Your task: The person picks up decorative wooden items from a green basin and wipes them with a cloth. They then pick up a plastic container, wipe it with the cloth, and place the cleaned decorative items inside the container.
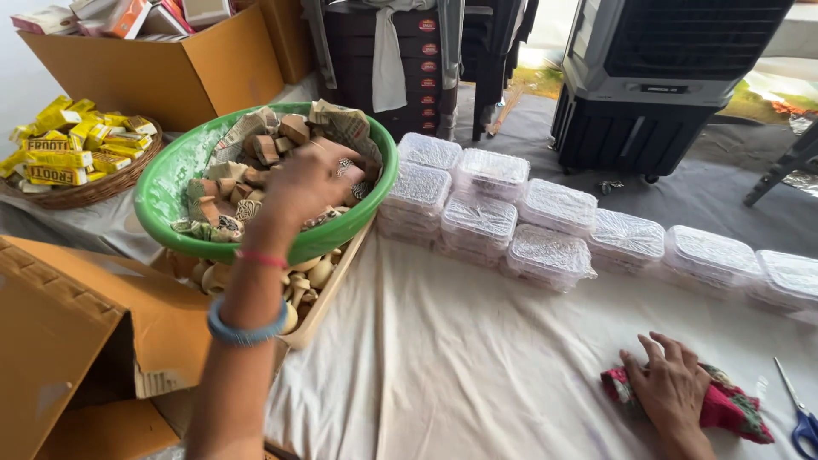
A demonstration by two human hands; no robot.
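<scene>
Left hand (300, 183) is extended forward and up-left into the green bowl (170, 192), fingers curled down among the small wooden blocks (256, 153) heaped there; the frame is blurred at the fingertips, so whether it has closed on a piece cannot be told. Right hand (669, 388) lies well apart, low at the right on the white-clothed counter (477, 358), palm down and fingers spread flat on a red patterned cloth (733, 409), pressing rather than gripping. The bowl sits atop a tray of pale wooden pieces (307, 277), just beside a double row of clear lidded boxes (528, 226) running rightward between the two hands. The left hand is plainly nearer the blocks. Blue-handled scissors (801, 422) lie at the right edge. An open cardboard carton (77, 341) stands at the left, beside the forearm.
</scene>
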